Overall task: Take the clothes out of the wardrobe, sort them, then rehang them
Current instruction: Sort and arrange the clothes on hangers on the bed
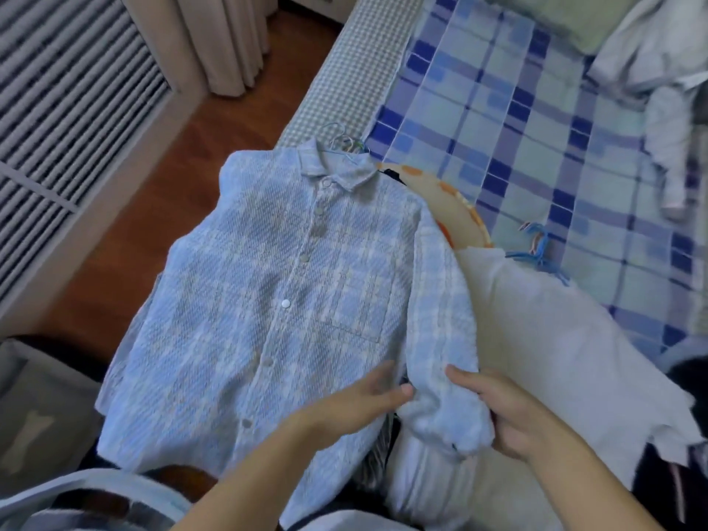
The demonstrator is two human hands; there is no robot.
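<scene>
Pale blue plaid shirt (276, 285) lies buttoned, front up, on the clothes pile at the bed (498, 109) edge — hanger hook at 12 o'clock. Soft, light, floppy; best lifted by shoulders or hanger. Left hand (364, 396) fingers flat at hem, right hand (509, 412) grasping the sleeve cuff.

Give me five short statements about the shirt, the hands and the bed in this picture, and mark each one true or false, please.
1. The light blue plaid shirt lies front side up, buttoned. True.
2. The right hand grips the end of the shirt's sleeve. True.
3. The left hand holds a hanger in the air. False: it rests on the shirt near the hem and holds no hanger.
4. The shirt has a chest pocket. True.
5. The bed cover is plain red. False: it is a blue and white check.
</scene>
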